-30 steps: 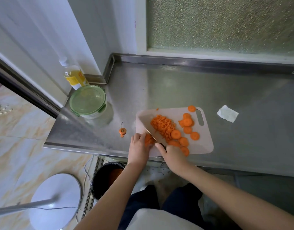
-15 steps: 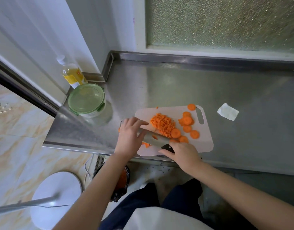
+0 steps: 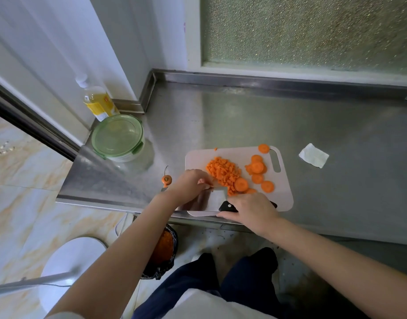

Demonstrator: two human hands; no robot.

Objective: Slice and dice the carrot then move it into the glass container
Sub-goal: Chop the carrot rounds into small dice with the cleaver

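A pale cutting board (image 3: 284, 196) lies at the front edge of the steel counter. On it sit a pile of diced carrot (image 3: 223, 171) and several round carrot slices (image 3: 257, 168). My right hand (image 3: 250, 209) grips the black handle of a knife (image 3: 215, 199), whose wide blade lies across the board's near left corner. My left hand (image 3: 191, 183) touches the blade's far edge with bent fingertips, right beside the diced pile. The glass container (image 3: 117, 137) stands at the counter's left end with its green lid on.
A cut-off carrot top (image 3: 166, 179) lies on the counter left of the board. A yellow bottle (image 3: 99, 101) stands behind the container. A white tissue (image 3: 313, 155) lies to the right. A black bin (image 3: 163, 249) with orange scraps stands under the counter's edge.
My left hand left the slices it was holding down and moved onto the knife blade. The knife stopped cutting and now lies turned across the board's near left corner.
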